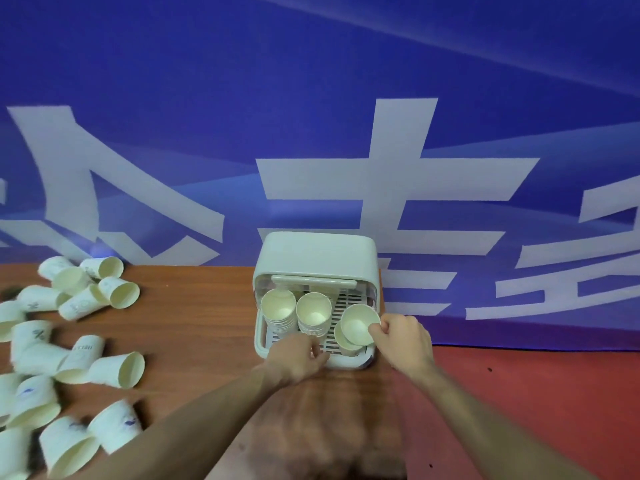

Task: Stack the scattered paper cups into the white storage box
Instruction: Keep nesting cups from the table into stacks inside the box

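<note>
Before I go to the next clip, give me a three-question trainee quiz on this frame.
1. True or false: the right hand holds a tilted cup over the white storage box.
2. How many upright cup stacks stand at the box's left and middle? A) none B) two C) five
3. On which side of the table do the scattered cups lie?

Key: 1 true; 2 B; 3 the left side.

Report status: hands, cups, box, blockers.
Right hand pinches a cup over the box. Left hand at the box front, grip unclear. Two stacks inside; loose cups left. Nothing blocking.
</note>
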A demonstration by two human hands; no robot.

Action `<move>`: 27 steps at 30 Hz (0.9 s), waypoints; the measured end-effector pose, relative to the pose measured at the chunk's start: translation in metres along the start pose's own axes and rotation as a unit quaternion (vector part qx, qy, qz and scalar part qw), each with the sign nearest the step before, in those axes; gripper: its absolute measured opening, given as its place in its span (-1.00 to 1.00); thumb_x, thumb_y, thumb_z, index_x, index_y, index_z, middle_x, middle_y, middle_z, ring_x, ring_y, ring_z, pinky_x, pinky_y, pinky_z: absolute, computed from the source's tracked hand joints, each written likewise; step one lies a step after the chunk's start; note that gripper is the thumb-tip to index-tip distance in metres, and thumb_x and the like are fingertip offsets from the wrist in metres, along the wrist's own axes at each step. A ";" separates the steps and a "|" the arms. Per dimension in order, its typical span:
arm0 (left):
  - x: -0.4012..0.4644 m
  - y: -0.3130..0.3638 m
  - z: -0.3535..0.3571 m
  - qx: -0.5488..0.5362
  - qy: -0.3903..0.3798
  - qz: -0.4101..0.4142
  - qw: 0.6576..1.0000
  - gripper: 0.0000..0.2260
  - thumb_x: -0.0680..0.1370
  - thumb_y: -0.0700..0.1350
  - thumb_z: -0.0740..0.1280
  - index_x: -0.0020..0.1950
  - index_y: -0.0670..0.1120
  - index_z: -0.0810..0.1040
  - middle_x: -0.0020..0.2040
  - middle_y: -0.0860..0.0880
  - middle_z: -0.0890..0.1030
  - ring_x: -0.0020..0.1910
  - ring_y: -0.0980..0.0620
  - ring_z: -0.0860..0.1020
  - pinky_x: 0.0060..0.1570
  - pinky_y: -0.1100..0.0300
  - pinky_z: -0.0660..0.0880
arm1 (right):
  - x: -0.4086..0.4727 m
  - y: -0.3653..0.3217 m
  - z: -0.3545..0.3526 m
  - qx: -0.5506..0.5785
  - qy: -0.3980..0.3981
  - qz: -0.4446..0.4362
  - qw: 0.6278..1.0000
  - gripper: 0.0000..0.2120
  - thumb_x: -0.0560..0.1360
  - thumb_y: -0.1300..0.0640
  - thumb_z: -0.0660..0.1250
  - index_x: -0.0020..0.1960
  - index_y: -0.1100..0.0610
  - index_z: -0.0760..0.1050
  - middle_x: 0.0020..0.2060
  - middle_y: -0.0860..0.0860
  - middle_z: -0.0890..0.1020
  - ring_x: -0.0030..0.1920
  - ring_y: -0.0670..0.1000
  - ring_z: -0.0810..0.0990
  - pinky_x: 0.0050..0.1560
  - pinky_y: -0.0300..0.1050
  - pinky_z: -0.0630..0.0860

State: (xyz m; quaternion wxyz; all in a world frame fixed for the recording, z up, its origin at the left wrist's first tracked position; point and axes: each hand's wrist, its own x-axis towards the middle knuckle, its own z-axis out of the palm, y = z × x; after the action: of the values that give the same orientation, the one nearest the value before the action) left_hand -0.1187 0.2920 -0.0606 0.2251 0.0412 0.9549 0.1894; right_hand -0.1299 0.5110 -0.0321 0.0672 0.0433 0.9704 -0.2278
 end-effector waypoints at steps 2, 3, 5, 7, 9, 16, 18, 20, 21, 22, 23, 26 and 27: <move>-0.004 -0.010 -0.001 0.054 0.014 0.035 0.998 -0.74 0.54 0.20 0.23 -0.06 0.04 0.55 0.02 0.00 0.58 0.03 -0.02 0.55 -0.07 0.14 0.43 | 0.002 -0.005 0.007 -0.019 -0.010 0.004 1.000 -0.72 0.43 0.04 0.21 -0.38 0.11 0.24 -0.45 0.01 0.42 -0.36 0.13 0.40 -0.31 -0.07 0.38; -0.006 -0.016 -0.001 0.072 0.017 0.042 0.996 -0.74 0.54 0.20 0.22 -0.06 0.04 0.54 0.04 0.00 0.55 0.04 -0.03 0.54 -0.03 0.13 0.44 | 0.004 -0.007 0.011 -0.027 -0.015 0.008 0.999 -0.74 0.44 0.03 0.20 -0.37 0.11 0.27 -0.41 0.03 0.48 -0.32 0.15 0.45 -0.28 -0.07 0.41; -0.007 -0.028 0.000 0.101 0.021 0.044 0.994 -0.72 0.53 0.19 0.21 -0.05 0.01 0.56 0.05 0.00 0.54 0.03 -0.06 0.55 0.00 0.12 0.48 | 0.008 -0.008 0.018 -0.045 -0.029 0.017 0.998 -0.76 0.46 0.02 0.18 -0.32 0.12 0.35 -0.32 0.06 0.55 -0.25 0.17 0.51 -0.23 -0.07 0.45; -0.007 -0.036 0.003 0.117 0.033 0.044 0.992 -0.67 0.52 0.19 0.17 -0.06 -0.01 0.57 0.01 0.00 0.58 -0.01 -0.06 0.57 -0.04 0.12 0.51 | 0.013 -0.007 0.026 -0.062 -0.044 0.026 0.997 -0.76 0.48 0.01 0.17 -0.28 0.12 0.39 -0.27 0.07 0.57 -0.20 0.17 0.55 -0.21 -0.09 0.46; -0.004 -0.044 0.006 0.116 0.047 0.049 0.991 -0.64 0.50 0.22 0.13 -0.09 -0.01 0.55 -0.07 0.01 0.62 -0.05 -0.05 0.59 -0.09 0.12 0.53 | 0.020 -0.006 0.034 -0.078 -0.062 0.037 0.994 -0.78 0.48 0.00 0.18 -0.23 0.12 0.45 -0.22 0.08 0.59 -0.13 0.17 0.59 -0.17 -0.10 0.46; 0.005 -0.053 0.018 0.138 0.034 0.070 0.987 -0.63 0.49 0.21 0.10 -0.16 -0.03 0.53 -0.16 0.00 0.65 -0.10 -0.07 0.59 -0.13 0.11 0.50 | 0.037 -0.001 0.050 -0.140 -0.114 0.034 0.983 -0.75 0.51 0.00 0.17 -0.03 0.13 0.54 -0.12 0.07 0.60 -0.04 0.15 0.61 -0.16 -0.11 0.41; 0.007 -0.052 0.019 0.147 0.027 0.071 0.986 -0.63 0.50 0.21 0.12 -0.14 -0.03 0.55 -0.13 -0.02 0.65 -0.06 -0.08 0.58 -0.11 0.11 0.48 | 0.037 0.000 0.049 -0.157 -0.116 0.032 0.980 -0.71 0.52 -0.05 0.15 -0.02 0.12 0.54 -0.12 0.06 0.60 -0.04 0.14 0.61 -0.15 -0.11 0.41; 0.007 -0.050 0.018 0.154 0.025 0.072 0.985 -0.64 0.52 0.20 0.14 -0.12 -0.04 0.55 -0.12 -0.03 0.65 -0.05 -0.10 0.57 -0.11 0.10 0.46 | 0.036 -0.001 0.044 -0.161 -0.104 0.041 0.981 -0.64 0.52 -0.14 0.13 -0.03 0.10 0.56 -0.10 0.05 0.62 -0.02 0.13 0.61 -0.12 -0.10 0.43; 0.007 -0.050 0.017 0.156 0.023 0.072 0.985 -0.65 0.52 0.20 0.15 -0.12 -0.04 0.55 -0.11 -0.03 0.65 -0.06 -0.10 0.58 -0.12 0.11 0.45 | 0.034 -0.001 0.041 -0.162 -0.093 0.043 0.981 -0.61 0.53 -0.17 0.13 -0.04 0.10 0.56 -0.09 0.04 0.63 -0.02 0.13 0.61 -0.12 -0.10 0.43; 0.007 -0.050 0.015 0.156 0.021 0.072 0.985 -0.66 0.53 0.19 0.16 -0.12 -0.04 0.55 -0.11 -0.02 0.65 -0.06 -0.09 0.58 -0.13 0.11 0.44 | 0.033 -0.002 0.039 -0.161 -0.087 0.040 0.982 -0.59 0.53 -0.19 0.12 -0.06 0.10 0.56 -0.10 0.04 0.63 -0.03 0.13 0.61 -0.13 -0.10 0.42; 0.005 -0.050 0.013 0.154 0.019 0.072 0.985 -0.66 0.53 0.19 0.16 -0.13 -0.03 0.55 -0.12 -0.01 0.65 -0.07 -0.09 0.58 -0.14 0.11 0.43 | 0.030 -0.003 0.036 -0.157 -0.089 0.032 0.983 -0.60 0.53 -0.18 0.12 -0.09 0.10 0.56 -0.12 0.04 0.62 -0.05 0.13 0.60 -0.14 -0.10 0.43; -0.001 -0.051 0.009 0.162 0.022 0.080 0.983 -0.67 0.53 0.19 0.15 -0.14 -0.02 0.53 -0.10 0.00 0.65 -0.06 -0.08 0.59 -0.12 0.11 0.44 | 0.019 -0.013 0.028 -0.127 -0.148 -0.012 0.981 -0.71 0.52 -0.07 0.16 -0.22 0.11 0.47 -0.21 0.06 0.57 -0.09 0.16 0.59 -0.12 -0.06 0.49; -0.003 -0.052 0.008 0.167 0.025 0.081 0.982 -0.68 0.53 0.19 0.15 -0.13 -0.02 0.53 -0.09 0.00 0.65 -0.05 -0.08 0.59 -0.11 0.11 0.45 | 0.016 -0.017 0.028 -0.113 -0.170 -0.030 0.978 -0.72 0.51 -0.04 0.18 -0.22 0.13 0.49 -0.23 0.06 0.58 -0.11 0.15 0.59 -0.13 -0.06 0.51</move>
State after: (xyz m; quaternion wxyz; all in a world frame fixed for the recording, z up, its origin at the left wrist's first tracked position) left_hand -0.1118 0.2460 -0.0854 0.1752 0.1505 0.9719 0.0458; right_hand -0.1445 0.4839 -0.0515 0.2290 -0.0331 0.9651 -0.1224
